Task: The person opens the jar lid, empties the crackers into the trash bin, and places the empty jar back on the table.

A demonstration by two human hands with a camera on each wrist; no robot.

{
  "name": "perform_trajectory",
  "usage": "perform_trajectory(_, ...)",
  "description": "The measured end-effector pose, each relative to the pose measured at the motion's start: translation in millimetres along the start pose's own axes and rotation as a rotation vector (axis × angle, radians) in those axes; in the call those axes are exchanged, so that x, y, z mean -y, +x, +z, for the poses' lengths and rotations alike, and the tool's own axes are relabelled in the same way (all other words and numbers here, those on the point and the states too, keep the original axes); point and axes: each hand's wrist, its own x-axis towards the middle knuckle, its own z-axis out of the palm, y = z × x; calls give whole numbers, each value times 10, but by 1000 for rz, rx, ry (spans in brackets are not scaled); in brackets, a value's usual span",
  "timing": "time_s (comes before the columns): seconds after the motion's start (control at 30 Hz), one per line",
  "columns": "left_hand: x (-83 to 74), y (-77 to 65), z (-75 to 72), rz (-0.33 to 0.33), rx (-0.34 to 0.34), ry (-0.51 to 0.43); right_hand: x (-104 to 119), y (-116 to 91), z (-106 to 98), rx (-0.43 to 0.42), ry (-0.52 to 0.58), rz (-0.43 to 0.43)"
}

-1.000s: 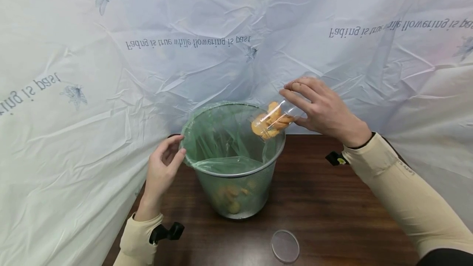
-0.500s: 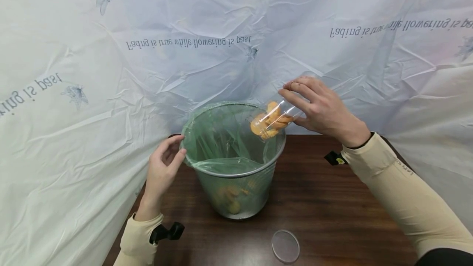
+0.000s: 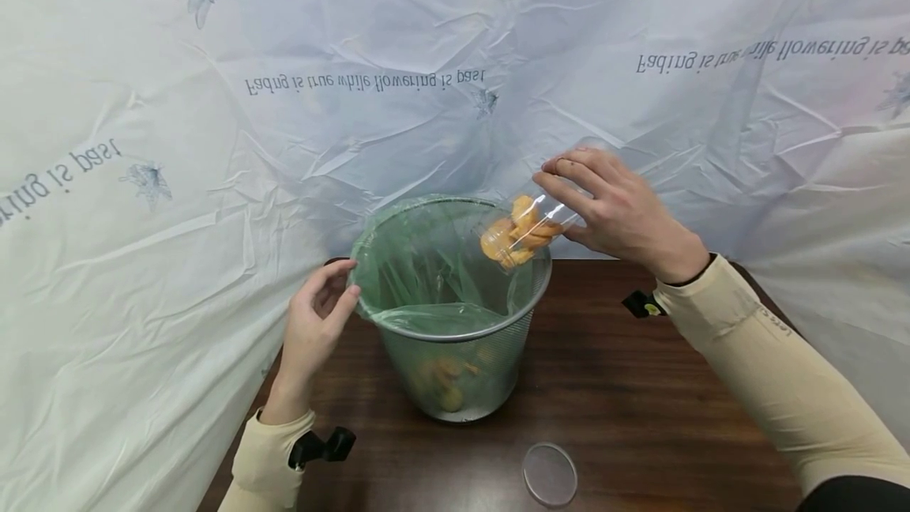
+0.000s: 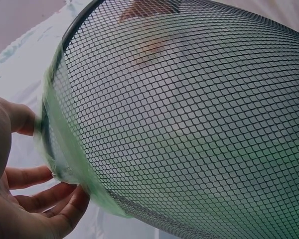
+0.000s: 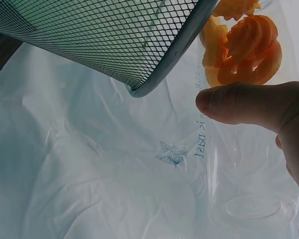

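Note:
My right hand [image 3: 614,208] grips a clear plastic jar [image 3: 569,208], tilted mouth-down over the right side of a wire mesh wastebasket [image 3: 498,354]. Piped orange-yellow cookies [image 3: 522,231] are bunched near the jar's mouth; in the right wrist view the thumb [image 5: 239,102] lies along the jar beside the cookies [image 5: 251,47]. A thin green bin liner [image 3: 398,267] covers the basket's left and front rim. With thumb and fingers, my left hand [image 3: 316,322] holds the rim and liner at the left. Several blurred cookies [image 3: 448,382] show through the basket's lower wall.
A round clear lid [image 3: 550,474] lies on the dark wooden table [image 3: 640,417], in front of the basket and to the right. White printed plastic sheeting [image 3: 370,133] hangs behind and at both sides, close to the basket and hands.
The jar and right hand have shifted very slightly left. The cookies stay gathered at the jar's mouth. My left hand keeps its place on the rim.

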Motion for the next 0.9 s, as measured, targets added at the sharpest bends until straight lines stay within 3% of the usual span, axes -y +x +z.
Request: perform_trajectory(0.9, -2, -5, 10, -21, -4, 16, 21, 93, 100, -5, -70, -72)
